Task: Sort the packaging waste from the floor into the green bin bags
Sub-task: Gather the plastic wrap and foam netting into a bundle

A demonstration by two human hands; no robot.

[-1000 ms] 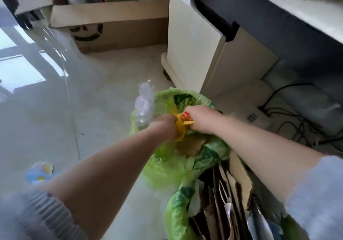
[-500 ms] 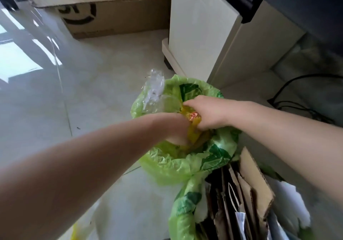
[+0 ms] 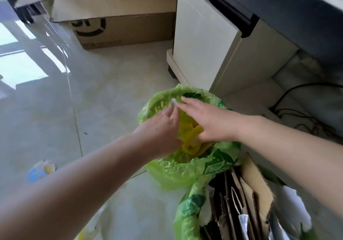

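The floor is glossy pale tile, which takes up most of the view and holds what is left to sort. At twelve o'clock a cardboard box stands open against the wall, and at one o'clock a white cabinet sits under the dark counter, out of the working path.

Just below centre, the green bag stands with its mouth rolled wide, probably so soft waste can be dropped in without anyone holding it open. At five o'clock a second bag leans against it, stuffed with upright cardboard; the flat board seems to be kept apart from the plastic, which fits the sorting.

Both forearms reach over the first bag. The right hand lies palm down with its fingers stretched toward eleven o'clock, pressing on the yellow wrapper inside the bag, likely to pack it down. The left hand is beside it, touching the same wrapper; its fingers look fairly straight, with a bit of clear plastic at their tips, though whether they pinch it I cannot tell.

Near eight o'clock a blue and yellow wrapper lies on the floor, well apart from the bags, not yet collected.
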